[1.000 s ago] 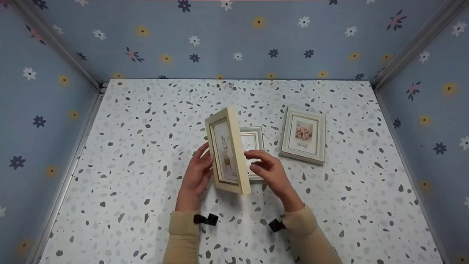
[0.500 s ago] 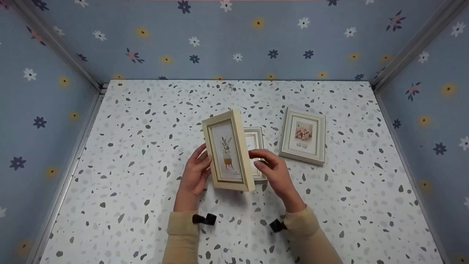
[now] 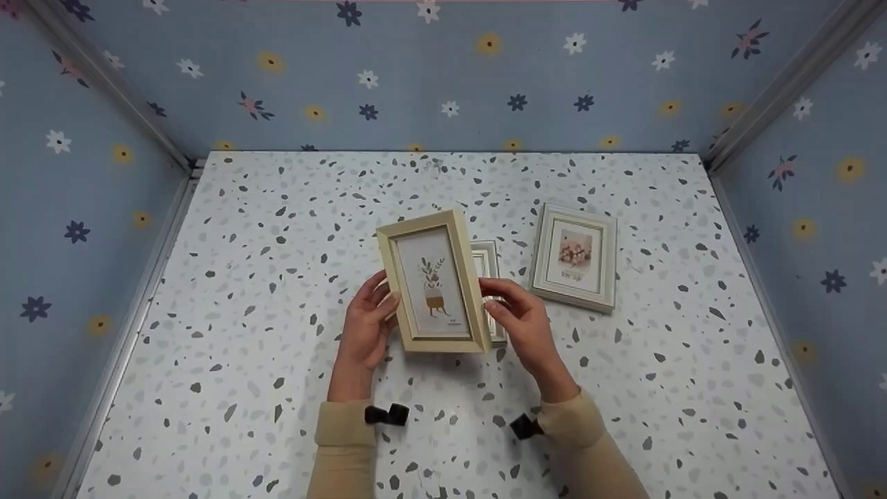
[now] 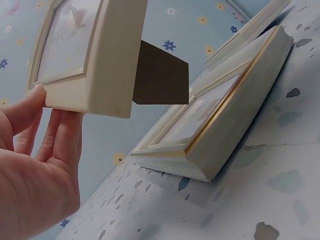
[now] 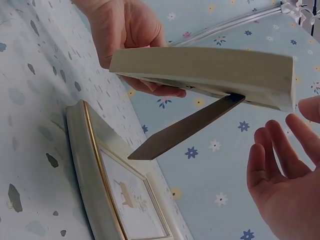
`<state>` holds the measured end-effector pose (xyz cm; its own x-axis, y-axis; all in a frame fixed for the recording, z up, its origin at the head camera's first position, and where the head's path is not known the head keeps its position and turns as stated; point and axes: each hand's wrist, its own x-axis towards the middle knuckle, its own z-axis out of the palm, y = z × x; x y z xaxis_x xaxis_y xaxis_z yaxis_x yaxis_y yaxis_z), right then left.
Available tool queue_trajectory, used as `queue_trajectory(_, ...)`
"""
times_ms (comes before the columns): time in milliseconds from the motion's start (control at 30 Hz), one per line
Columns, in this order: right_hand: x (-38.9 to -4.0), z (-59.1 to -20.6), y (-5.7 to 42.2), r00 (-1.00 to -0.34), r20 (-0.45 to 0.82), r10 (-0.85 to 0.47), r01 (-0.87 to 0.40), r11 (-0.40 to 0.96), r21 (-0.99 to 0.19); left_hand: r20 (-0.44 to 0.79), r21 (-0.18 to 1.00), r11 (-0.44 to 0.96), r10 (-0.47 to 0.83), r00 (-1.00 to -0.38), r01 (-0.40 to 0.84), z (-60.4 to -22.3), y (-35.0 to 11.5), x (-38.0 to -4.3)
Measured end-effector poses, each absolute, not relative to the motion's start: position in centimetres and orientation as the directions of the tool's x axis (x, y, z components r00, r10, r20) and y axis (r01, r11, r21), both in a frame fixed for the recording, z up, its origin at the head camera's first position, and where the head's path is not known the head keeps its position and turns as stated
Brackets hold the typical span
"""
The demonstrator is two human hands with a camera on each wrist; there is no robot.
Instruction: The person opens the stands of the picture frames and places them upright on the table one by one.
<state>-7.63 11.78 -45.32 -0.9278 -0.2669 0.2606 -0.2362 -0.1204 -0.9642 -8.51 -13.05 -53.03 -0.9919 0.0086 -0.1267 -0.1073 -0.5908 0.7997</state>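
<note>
A cream picture frame (image 3: 431, 284) with a potted-plant print is raised off the table and tilted, picture side toward me. My left hand (image 3: 366, 322) grips its left side, thumb on the front and fingers behind. At its right edge is my right hand (image 3: 523, 319), fingers loosely bent; in the right wrist view that hand's fingertips (image 5: 274, 125) are close to the frame's end, and contact is unclear. From its back juts a dark brown stand leg (image 5: 187, 130). Partly hidden behind it, a second, whitish picture frame (image 3: 488, 256) lies face up on the table.
A third picture frame (image 3: 574, 256), pale with a pink flower print, lies face up to the right. The speckled white tabletop (image 3: 277, 277) is bounded by blue floral walls (image 3: 416, 76) at the back and sides. Black wrist cameras (image 3: 397, 414) sit on both cuffs.
The cream frame has turned so its picture faces me more squarely, and its right edge has swung right. My right hand has shifted slightly right with that edge. The table frames stay put.
</note>
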Motion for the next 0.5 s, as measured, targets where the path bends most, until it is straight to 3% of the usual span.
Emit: queue_trajectory(500,-7.78,-45.56,12.06,-0.943,0.258,-0.210,-0.227,-0.159,-0.961,-0.165,0.838,-0.533,-0.042,-0.985,-0.118,-52.55,-12.99,-8.42)
